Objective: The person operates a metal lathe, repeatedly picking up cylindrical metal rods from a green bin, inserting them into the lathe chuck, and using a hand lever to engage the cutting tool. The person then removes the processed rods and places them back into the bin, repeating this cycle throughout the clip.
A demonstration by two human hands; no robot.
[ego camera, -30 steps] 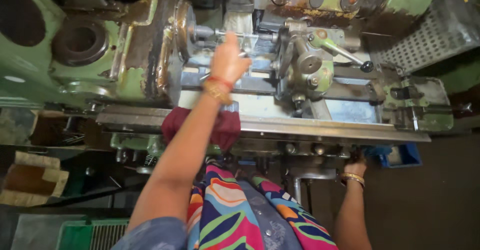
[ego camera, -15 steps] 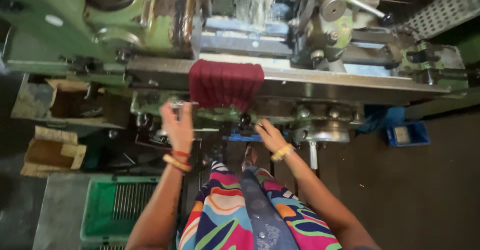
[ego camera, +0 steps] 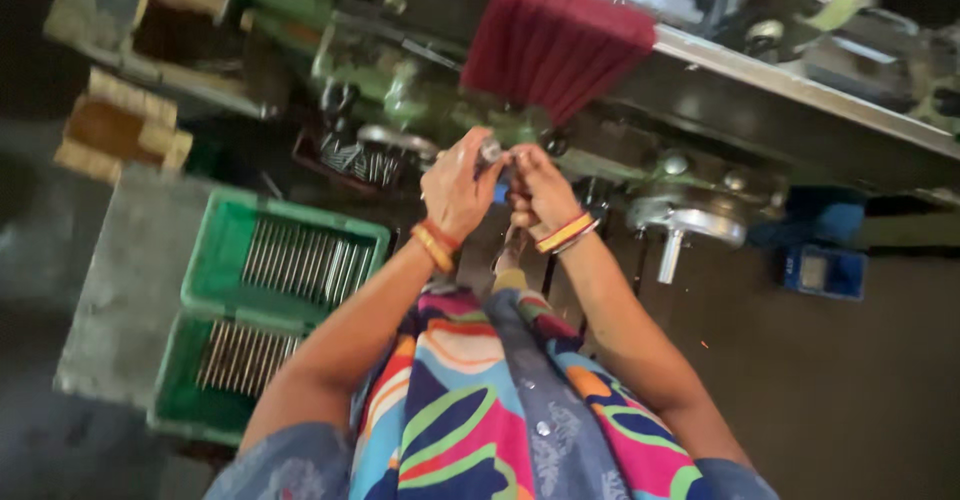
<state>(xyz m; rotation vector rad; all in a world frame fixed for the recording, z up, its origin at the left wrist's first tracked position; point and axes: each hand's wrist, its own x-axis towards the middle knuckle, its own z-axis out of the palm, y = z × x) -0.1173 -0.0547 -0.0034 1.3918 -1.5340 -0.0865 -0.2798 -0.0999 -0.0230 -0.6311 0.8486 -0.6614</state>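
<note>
My left hand (ego camera: 457, 185) and my right hand (ego camera: 538, 188) meet in front of my body, below the edge of a green lathe (ego camera: 400, 80). Together they grip a small shiny metal piece (ego camera: 491, 149), whose round end shows between the fingers. Both wrists wear orange and red bangles. A dark red cloth (ego camera: 555, 42) hangs over the lathe's bed rail just above my hands.
Two green crates (ego camera: 215, 260) with several metal rods stand on a grey block at my left. A silver handwheel (ego camera: 690, 222) with a handle sticks out at the right. A blue box (ego camera: 822, 271) lies on the dark floor beyond it. Wooden blocks (ego camera: 120, 125) sit far left.
My left hand came down from the lathe's top, and both hands drew together on the small metal piece. The view swung down and left, bringing the green crates into sight.
</note>
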